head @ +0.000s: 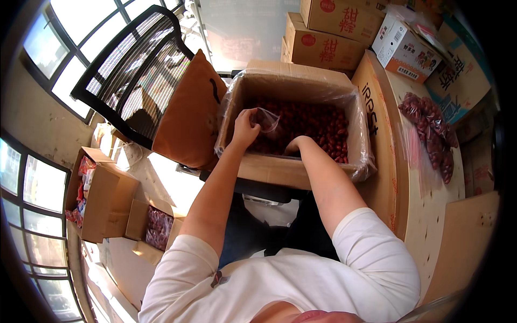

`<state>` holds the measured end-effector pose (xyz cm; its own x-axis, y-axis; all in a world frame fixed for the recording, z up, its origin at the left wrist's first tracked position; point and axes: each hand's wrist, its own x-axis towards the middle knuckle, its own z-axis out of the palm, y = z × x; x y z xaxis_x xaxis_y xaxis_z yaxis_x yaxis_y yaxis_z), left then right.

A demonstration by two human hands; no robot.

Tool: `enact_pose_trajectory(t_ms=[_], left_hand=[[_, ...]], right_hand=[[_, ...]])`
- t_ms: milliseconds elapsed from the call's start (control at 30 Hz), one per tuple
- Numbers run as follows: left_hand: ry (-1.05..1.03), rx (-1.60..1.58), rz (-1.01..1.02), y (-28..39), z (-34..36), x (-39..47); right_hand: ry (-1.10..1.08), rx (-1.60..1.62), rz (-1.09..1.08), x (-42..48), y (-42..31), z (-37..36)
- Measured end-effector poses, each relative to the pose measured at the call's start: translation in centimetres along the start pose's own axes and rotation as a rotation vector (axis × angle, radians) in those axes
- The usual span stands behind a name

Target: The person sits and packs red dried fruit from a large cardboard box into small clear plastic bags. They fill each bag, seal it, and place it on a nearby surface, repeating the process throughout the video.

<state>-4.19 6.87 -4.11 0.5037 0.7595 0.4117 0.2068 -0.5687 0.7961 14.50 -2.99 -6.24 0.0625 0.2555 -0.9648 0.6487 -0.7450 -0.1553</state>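
A cardboard box (278, 171) lined with clear plastic stands before me, holding many dark red fruits that look like dried jujubes (313, 121). My left hand (245, 128), over the box's left part, grips the rim of a small clear plastic bag (270, 121), whose mouth faces right. Down among the fruits near the front wall is my right hand (298, 144); its fingers are mostly hidden, so what they hold does not show.
Filled bags of red fruit (432, 133) and empty clear bags (414, 151) lie on a wooden board at right. An orange cushion (188, 117) rests on a mesh chair (141, 76) at left. Cartons (323, 46) are stacked behind. An open box of bagged fruit (158, 228) sits lower left.
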Motion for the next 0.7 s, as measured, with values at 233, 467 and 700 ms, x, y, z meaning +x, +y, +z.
enact_pose_trajectory(t_ms=[233,467,700], left_hand=[[0.008,-0.028,0.019,-0.2,0.2,0.0],[-0.008,-0.048,0.004,-0.1,0.2,-0.1],[-0.005,-0.018,0.018,-0.4,0.2,-0.1]], right_hand=[[0.029,-0.038,0.034,-1.8,-0.4,0.3],[0.006,-0.050,0.051,-1.5,-0.4,0.0],[0.094,-0.049,0.000,-4.1,-0.7,0.7]])
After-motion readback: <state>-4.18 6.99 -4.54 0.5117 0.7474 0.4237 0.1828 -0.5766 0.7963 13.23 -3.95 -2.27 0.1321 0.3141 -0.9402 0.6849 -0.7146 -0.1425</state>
